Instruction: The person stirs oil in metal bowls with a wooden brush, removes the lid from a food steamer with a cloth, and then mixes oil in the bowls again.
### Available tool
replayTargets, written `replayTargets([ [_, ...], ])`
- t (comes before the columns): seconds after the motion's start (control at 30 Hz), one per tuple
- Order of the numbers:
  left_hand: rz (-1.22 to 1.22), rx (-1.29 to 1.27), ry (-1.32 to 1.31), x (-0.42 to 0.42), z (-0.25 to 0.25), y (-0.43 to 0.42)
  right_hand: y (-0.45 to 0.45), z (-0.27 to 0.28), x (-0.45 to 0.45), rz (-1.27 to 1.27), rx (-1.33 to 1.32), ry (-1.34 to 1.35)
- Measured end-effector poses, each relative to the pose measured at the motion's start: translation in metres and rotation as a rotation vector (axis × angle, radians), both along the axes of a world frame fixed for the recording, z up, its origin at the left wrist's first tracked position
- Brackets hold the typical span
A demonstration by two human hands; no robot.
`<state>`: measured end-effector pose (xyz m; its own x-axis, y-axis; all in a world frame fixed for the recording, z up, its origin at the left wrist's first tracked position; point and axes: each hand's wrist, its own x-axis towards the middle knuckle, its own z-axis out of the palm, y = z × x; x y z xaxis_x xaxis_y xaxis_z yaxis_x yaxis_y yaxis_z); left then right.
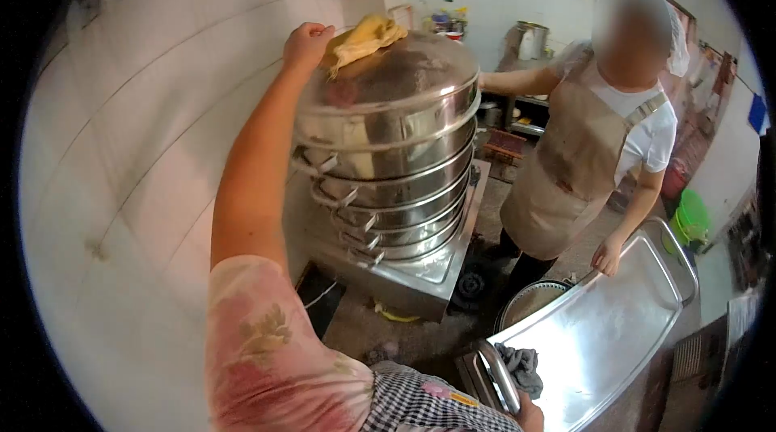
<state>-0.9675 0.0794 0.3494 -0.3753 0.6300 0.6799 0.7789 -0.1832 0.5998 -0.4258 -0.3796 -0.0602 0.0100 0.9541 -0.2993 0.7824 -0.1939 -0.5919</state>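
My left hand point(308, 46) is raised at the far left side of the domed steel lid point(404, 68), its fingers curled in beside a crumpled yellow cloth point(368, 42) lying on top. Whether it grips the lid's edge or anything else is hidden. Under the lid rises a tall stack of steel steamer tiers point(396, 165) with loop handles. Low in the view, my right hand point(529, 416) is closed at the near handle point(497, 375) of a steel trolley point(594, 315), mostly cut off by the frame. A dark grey rag point(521, 369) lies on the trolley beside that handle.
A co-worker in a beige apron point(566, 157) stands across, one hand near the lid's right side, the other on the trolley's edge. The stack stands on a steel stove top point(440, 274). A round pot point(533, 300) sits beside the trolley; green buckets point(689, 218) stand behind.
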Motion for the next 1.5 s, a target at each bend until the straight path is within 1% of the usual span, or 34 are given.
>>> replayTargets([
  [0.03, 0.043, -0.042, 0.106, -0.007, 0.002, 0.036, -0.001, 0.009, -0.003, -0.022, -0.05, -0.048],
  [0.07, 0.084, -0.076, 0.217, -0.012, 0.007, 0.073, 0.004, 0.032, -0.016, -0.049, -0.099, -0.091],
  [0.1, 0.079, -0.154, 0.238, -0.014, 0.008, 0.101, -0.006, -0.001, -0.003, -0.056, -0.119, -0.194],
  [0.13, 0.046, -0.267, 0.234, -0.008, 0.006, 0.114, -0.027, -0.065, 0.023, -0.204, -0.226, -0.046],
  [0.17, 0.015, -0.367, 0.231, 0.001, 0.011, 0.116, -0.023, -0.04, 0.011, -0.175, -0.252, -0.137],
  [0.2, -0.017, -0.466, 0.233, 0.01, 0.016, 0.127, -0.005, 0.003, -0.008, -0.146, -0.279, -0.226],
  [0.23, -0.017, -0.441, 0.272, 0.007, 0.009, 0.156, -0.003, 0.009, -0.016, -0.163, -0.23, -0.296],
  [0.27, -0.049, -0.469, 0.266, 0.005, 0.007, 0.178, -0.002, 0.011, -0.018, -0.172, -0.183, -0.369],
  [0.3, -0.074, -0.499, 0.261, 0.003, 0.006, 0.193, 0.0, 0.016, -0.025, -0.264, -0.126, -0.36],
  [0.33, -0.091, -0.533, 0.257, 0.0, 0.002, 0.204, 0.005, 0.023, -0.029, -0.244, -0.182, -0.411],
  [0.4, -0.057, -0.532, 0.129, 0.009, -0.003, 0.192, 0.003, 0.02, -0.027, -0.241, -0.218, -0.441],
  [0.47, -0.022, -0.501, 0.011, 0.022, 0.008, 0.174, 0.003, 0.024, -0.033, -0.307, -0.176, -0.423],
  [0.5, -0.089, -0.477, 0.015, 0.01, 0.01, 0.187, 0.001, 0.024, -0.034, -0.344, -0.174, -0.401],
  [0.57, -0.147, -0.397, -0.043, -0.005, 0.014, 0.2, 0.001, 0.023, -0.034, -0.339, -0.234, -0.497],
  [0.6, -0.162, -0.346, -0.081, -0.014, 0.02, 0.197, 0.003, 0.023, -0.034, -0.318, -0.272, -0.555],
  [0.67, -0.2, -0.242, -0.152, -0.036, 0.035, 0.188, 0.002, 0.027, -0.037, -0.383, -0.146, -0.467],
  [0.8, -0.293, -0.027, -0.271, -0.075, 0.08, 0.145, 0.008, 0.038, -0.043, -0.378, -0.177, -0.483],
  [0.87, -0.338, 0.071, -0.312, -0.09, 0.097, 0.115, 0.009, 0.045, -0.045, -0.395, -0.146, -0.43],
  [0.9, -0.355, 0.11, -0.325, -0.098, 0.104, 0.102, 0.01, 0.046, -0.046, -0.402, -0.128, -0.402],
  [0.97, -0.383, 0.184, -0.333, -0.108, 0.116, 0.075, 0.008, 0.039, -0.04, -0.39, -0.177, -0.415],
  [1.0, -0.401, 0.222, -0.34, -0.114, 0.119, 0.059, 0.008, 0.036, -0.04, -0.381, -0.202, -0.42],
  [1.03, -0.408, 0.25, -0.34, -0.118, 0.122, 0.047, 0.007, 0.035, -0.041, -0.373, -0.161, -0.435],
  [1.13, -0.423, 0.32, -0.328, -0.128, 0.13, 0.016, 0.006, 0.03, -0.038, -0.417, -0.221, -0.387],
  [1.17, -0.426, 0.338, -0.324, -0.131, 0.133, 0.007, 0.005, 0.031, -0.039, -0.431, -0.197, -0.333],
  [1.27, -0.432, 0.382, -0.309, -0.137, 0.134, -0.02, -0.001, 0.012, -0.033, -0.421, -0.127, -0.382],
  [1.5, -0.431, 0.429, -0.287, -0.142, 0.131, -0.058, -0.015, -0.007, -0.032, -0.444, -0.065, -0.364],
])
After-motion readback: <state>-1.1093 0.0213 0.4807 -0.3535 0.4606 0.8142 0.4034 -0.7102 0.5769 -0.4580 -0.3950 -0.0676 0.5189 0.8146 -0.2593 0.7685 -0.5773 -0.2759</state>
